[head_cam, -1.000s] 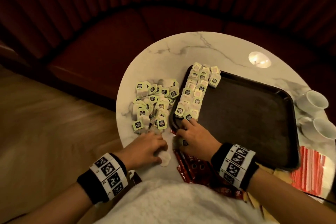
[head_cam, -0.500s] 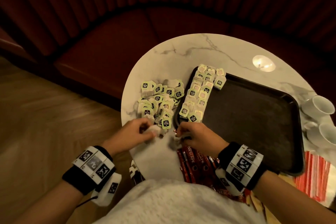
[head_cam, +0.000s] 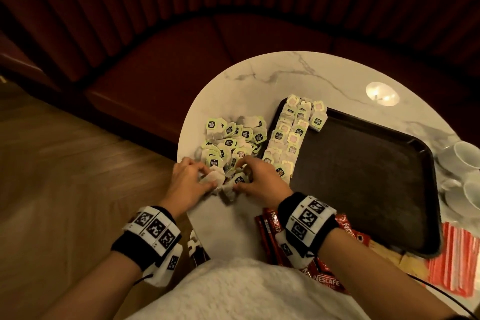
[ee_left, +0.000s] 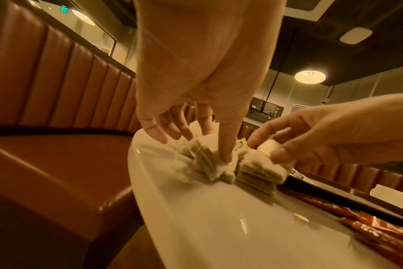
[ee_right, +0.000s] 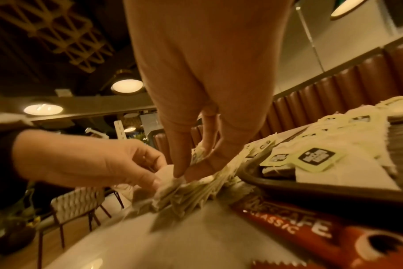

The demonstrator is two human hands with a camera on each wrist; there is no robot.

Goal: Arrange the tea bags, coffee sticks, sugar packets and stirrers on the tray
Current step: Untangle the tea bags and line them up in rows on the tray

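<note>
While the loose tea bags [head_cam: 233, 143] sit heaped on the table [head_cam: 324, 78] just left of the tray [head_cam: 368, 189], both grips work the near edge. Left hand [head_cam: 185, 184] and right hand [head_cam: 262, 182] each pinch bags (fingers curled). Coffee sticks [head_cam: 272, 231] lie nearer.

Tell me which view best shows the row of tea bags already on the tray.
The head view: the row of tea bags runs along the tray's left edge, seen whole from above. The right wrist view shows only its near end, low and foreshortened. The left wrist view barely shows it, behind both hands.
</note>
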